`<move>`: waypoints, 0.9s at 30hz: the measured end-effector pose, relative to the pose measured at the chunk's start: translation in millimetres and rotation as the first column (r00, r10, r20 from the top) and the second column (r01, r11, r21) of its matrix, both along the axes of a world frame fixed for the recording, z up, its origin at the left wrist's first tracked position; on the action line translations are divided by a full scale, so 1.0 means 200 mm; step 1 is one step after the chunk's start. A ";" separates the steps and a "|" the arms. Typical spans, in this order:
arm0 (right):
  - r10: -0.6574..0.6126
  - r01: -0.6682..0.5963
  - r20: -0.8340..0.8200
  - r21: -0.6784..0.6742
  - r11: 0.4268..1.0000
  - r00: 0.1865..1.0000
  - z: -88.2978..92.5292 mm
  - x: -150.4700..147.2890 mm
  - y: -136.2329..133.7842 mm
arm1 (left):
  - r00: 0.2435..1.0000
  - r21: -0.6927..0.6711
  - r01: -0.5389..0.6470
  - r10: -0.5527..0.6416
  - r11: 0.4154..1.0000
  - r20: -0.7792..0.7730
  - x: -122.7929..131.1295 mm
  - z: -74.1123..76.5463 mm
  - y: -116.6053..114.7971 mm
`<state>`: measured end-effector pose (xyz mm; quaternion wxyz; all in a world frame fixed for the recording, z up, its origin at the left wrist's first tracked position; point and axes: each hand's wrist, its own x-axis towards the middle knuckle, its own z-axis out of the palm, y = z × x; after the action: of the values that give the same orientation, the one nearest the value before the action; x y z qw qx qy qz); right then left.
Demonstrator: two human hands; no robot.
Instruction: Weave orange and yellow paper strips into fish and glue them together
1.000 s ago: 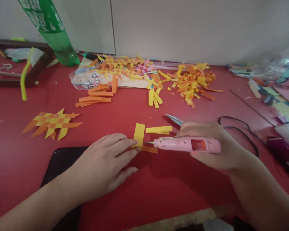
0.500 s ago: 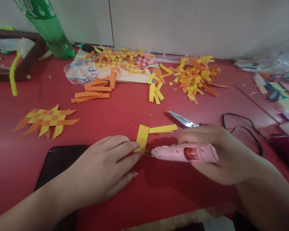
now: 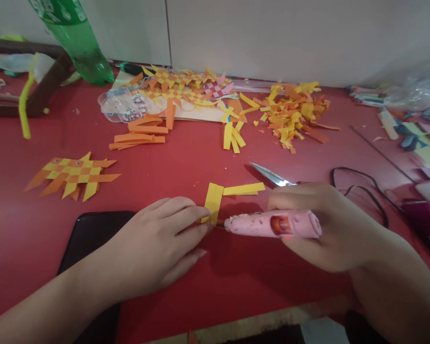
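My right hand (image 3: 329, 224) is wrapped round a pink hot glue gun (image 3: 254, 224), its nozzle pointing left. The nozzle meets the lower end of folded yellow paper strips (image 3: 213, 198) lying on the red table. My left hand (image 3: 168, 239) pins that same end with its fingertips, the fingers close together; part of the paper is hidden under them. More yellow strips (image 3: 243, 189) stick out to the right from the top of the piece. Just beyond the right hand lie scissors (image 3: 270, 174), their handles mostly hidden. A black phone (image 3: 89, 234) lies partly under my left forearm.
A woven orange and yellow paper fish (image 3: 77, 174) lies at left. Further back are orange strips (image 3: 139, 138), a box of googly eyes (image 3: 123, 105), more woven fish (image 3: 182, 83) and paper scraps (image 3: 294, 114). A green bottle (image 3: 80, 45) stands back left. A black cord (image 3: 365, 186) curls at right.
The view has shifted slightly, so the table's things sit a little further right and higher. Both hands, the glue gun and the yellow strips keep nearly the same places relative to each other.
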<state>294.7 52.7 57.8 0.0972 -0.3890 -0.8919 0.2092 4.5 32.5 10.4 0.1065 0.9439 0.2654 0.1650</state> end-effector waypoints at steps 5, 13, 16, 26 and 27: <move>0.010 -0.010 0.027 -0.007 1.000 1.000 0.00 0.00 0.00 | 1.000 -0.010 -0.001 0.001 1.000 0.000 0.00 0.00 0.01; -0.035 0.035 0.035 -0.002 0.999 0.999 0.01 0.01 0.00 | 1.000 -0.013 -0.002 0.002 1.000 -0.014 0.00 0.01 0.01; -0.019 0.019 0.046 -0.002 1.000 0.999 0.01 0.01 0.00 | 1.000 -0.010 0.002 -0.002 1.000 -0.008 0.00 0.00 0.00; -0.038 0.035 0.072 0.039 0.999 0.997 0.03 -0.01 -0.01 | 1.000 0.007 0.010 -0.010 1.000 -0.009 -0.01 0.00 0.00; -0.032 0.030 0.068 0.037 0.999 0.997 0.03 -0.01 0.00 | 1.000 0.007 0.009 -0.009 1.000 -0.010 -0.01 0.00 0.00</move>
<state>293.4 51.9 64.0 0.0770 -0.4079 -0.8922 0.1781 2.7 33.4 10.8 0.1026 0.9463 0.2610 0.1607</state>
